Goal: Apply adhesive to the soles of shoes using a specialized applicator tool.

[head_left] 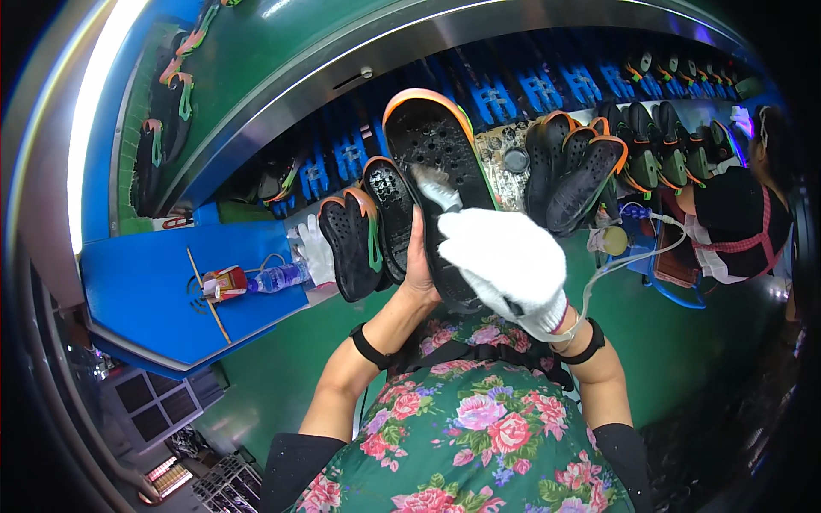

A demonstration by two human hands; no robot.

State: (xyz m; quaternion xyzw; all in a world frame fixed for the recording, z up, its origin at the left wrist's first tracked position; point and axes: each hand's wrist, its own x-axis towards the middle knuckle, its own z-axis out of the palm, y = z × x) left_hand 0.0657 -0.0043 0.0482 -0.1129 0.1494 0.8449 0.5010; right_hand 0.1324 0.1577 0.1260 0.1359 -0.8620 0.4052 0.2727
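Note:
A long black shoe sole [466, 158] with an orange toe rim and green edging is held up in front of me, its inner face with small holes toward me. My left hand [417, 263], bare, is closed around its left side. My right hand [509, 261] wears a white knit glove and is closed on a brush [438, 188]. The pale bristles touch the sole's inner face, which looks wet in places. The brush handle is mostly hidden by the glove. Just left of the held sole are more black soles [349, 244] with orange and green trim.
Several soles [581, 179] are grouped right of a round dark lid or cup [516, 160]. Blue holders [496, 101] line the far side. On the blue side table [145, 282] are a plastic bottle [278, 277] and a stick [208, 295]; a white glove [316, 250] lies beside it. Another person [740, 222] is at right.

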